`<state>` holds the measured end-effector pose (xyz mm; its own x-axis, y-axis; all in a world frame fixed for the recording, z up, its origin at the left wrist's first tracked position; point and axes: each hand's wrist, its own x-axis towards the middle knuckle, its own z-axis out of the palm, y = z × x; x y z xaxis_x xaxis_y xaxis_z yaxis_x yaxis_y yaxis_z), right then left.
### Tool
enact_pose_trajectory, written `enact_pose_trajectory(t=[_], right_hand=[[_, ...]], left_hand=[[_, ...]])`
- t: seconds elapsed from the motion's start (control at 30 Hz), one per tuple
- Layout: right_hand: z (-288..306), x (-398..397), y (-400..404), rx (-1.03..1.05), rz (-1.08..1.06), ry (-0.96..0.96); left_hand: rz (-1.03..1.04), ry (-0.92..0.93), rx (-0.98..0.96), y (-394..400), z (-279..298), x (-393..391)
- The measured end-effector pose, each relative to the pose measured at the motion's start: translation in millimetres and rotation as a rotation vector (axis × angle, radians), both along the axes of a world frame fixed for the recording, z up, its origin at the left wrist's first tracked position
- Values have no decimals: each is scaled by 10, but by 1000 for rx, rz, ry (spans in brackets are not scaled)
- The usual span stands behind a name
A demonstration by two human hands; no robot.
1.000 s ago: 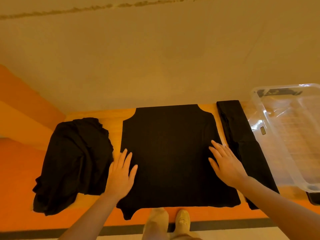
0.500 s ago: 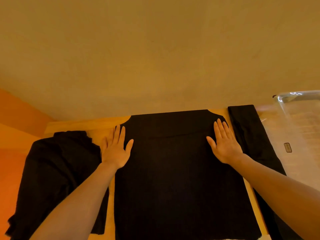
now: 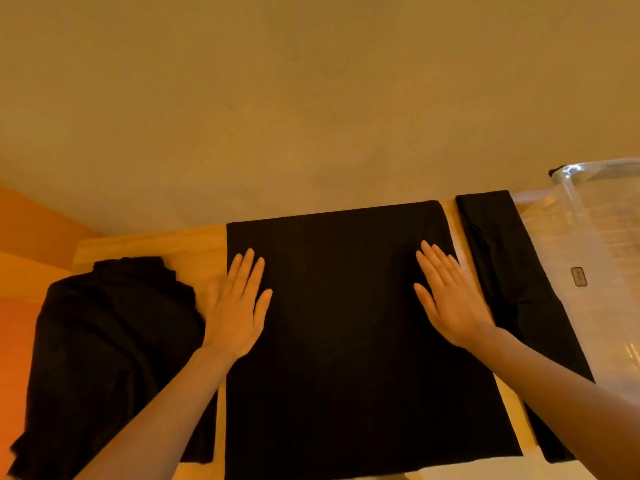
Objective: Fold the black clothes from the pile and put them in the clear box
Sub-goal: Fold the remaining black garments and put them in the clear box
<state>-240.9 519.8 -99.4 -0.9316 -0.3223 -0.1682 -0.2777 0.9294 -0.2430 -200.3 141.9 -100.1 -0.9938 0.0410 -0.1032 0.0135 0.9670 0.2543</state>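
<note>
A black garment (image 3: pixel 346 341) lies spread flat in the middle of the wooden table (image 3: pixel 149 244). My left hand (image 3: pixel 239 306) rests flat on its left edge, fingers straight. Flat on the garment's right side lies my right hand (image 3: pixel 450 299), fingers straight too. To the left sits a loose pile of black clothes (image 3: pixel 110 355). A folded black piece (image 3: pixel 512 282) lies in a long strip to the right, between the garment and the clear box (image 3: pixel 602 258) at the far right edge.
A plain beige wall (image 3: pixel 311 98) stands right behind the table's far edge. Orange surfaces (image 3: pixel 20 258) lie beyond the table on the left. The clear box runs out of view to the right.
Both hands slid up the garment from near its bottom toward its top, then drew back a little. The rounded top corners now show as a straight edge. The view tilted upward.
</note>
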Motion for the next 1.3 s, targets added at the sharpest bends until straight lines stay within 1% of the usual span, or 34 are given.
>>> enact_pose_trajectory(t=[0.03, 0.13, 0.3, 0.5, 0.6, 0.67, 0.73, 0.87, 0.93, 0.97, 1.07, 1.13, 1.23, 1.3], right_hand=[[4, 182, 45, -12, 28, -7], [-16, 739, 212, -27, 85, -50], [-30, 1394, 486, -10, 101, -31], [-9, 1876, 727, 29, 235, -20], [-62, 2013, 868, 117, 291, 13], [-133, 2042, 929, 146, 284, 52], [-145, 2037, 935, 128, 240, 105], [-110, 2065, 980, 122, 313, 256], [-60, 2117, 1030, 124, 361, 276], [-24, 2140, 1052, 122, 382, 274], [116, 2160, 1091, 20, 395, 244], [193, 2137, 1090, -157, 306, 146], [349, 2086, 1080, -415, -36, -55], [473, 2023, 1057, -548, -235, -108]], left_hand=[[-60, -11, -9, 24, -10, 205], [-194, -34, -113, 50, -61, 835], [-225, -70, -120, 117, -79, 1613], [-285, -113, -48, 117, 1, 2214], [-305, -112, -117, 69, -11, 2367], [-283, -81, -188, 36, -51, 2399], [-283, -41, -217, 2, -54, 2426], [-368, 79, -177, -48, 5, 2511], [-430, 200, -139, -60, 39, 2568], [-435, 211, -125, -55, 97, 2585], [-291, 155, 8, -42, 188, 2616], [-138, 146, 120, 10, 299, 2590], [155, 79, 316, 120, 492, 2540], [371, 56, 472, 124, 601, 2493]])
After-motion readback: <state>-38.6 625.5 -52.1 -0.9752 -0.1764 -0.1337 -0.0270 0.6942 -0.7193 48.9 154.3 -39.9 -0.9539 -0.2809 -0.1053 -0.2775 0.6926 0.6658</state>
